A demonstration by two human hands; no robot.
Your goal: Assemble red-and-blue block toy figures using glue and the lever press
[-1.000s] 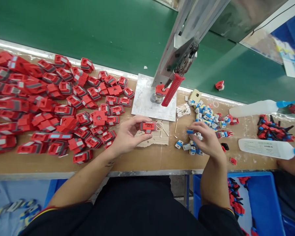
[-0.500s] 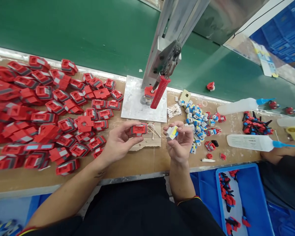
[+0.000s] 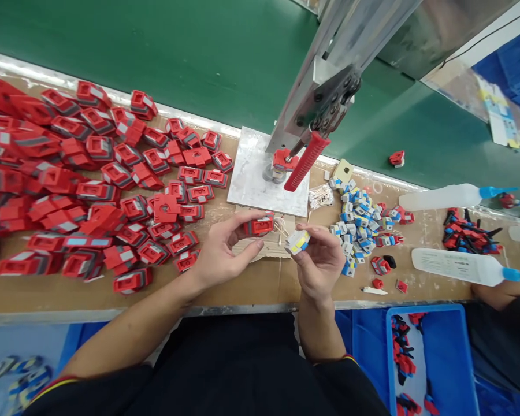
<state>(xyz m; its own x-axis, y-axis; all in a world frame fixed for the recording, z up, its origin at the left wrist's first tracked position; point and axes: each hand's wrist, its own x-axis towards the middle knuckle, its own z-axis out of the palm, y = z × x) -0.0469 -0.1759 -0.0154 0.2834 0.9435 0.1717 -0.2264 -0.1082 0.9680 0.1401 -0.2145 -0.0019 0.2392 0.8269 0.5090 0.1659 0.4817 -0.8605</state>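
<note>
Beyond the far edge of the brown bench point(image 3: 225, 294), whose surface is scuffed and smeared white, stretches a smooth green surface point(image 3: 156, 58). Angular red blocks point(image 3: 86, 190) with grey bands and hollowed faces crowd the left part of the bench. Below its near edge, toward the right, sits a smooth plastic blue tub point(image 3: 453, 352) holding red and black parts. Near the middle of the far edge, a straight-sided metal stand point(image 3: 303, 104) with a ribbed red handle point(image 3: 307, 162) rises beside a flat, whitish-marked metal plate point(image 3: 260, 185). Toward the right end lie two cloudy plastic bottles point(image 3: 457, 266) with blue nozzles.

Left hand point(image 3: 225, 248) is partly curled, its fingers holding a red block point(image 3: 259, 224) above corrugated cardboard point(image 3: 273, 249), just in front of the plate; the thumb is spread below the block. Right hand point(image 3: 320, 260) is mostly closed, fingertips and thumb pinching a boxy grey, yellow and blue piece point(image 3: 297, 241) near the block. Right of it lies a loose heap of similar small pieces point(image 3: 355, 219), with thin white swabs point(image 3: 321, 196) bundled by the plate.

Compared with the last frame, the piece is nearer the red block and turned, and the block is tipped; in the first frame, the right hand was over the heap.
</note>
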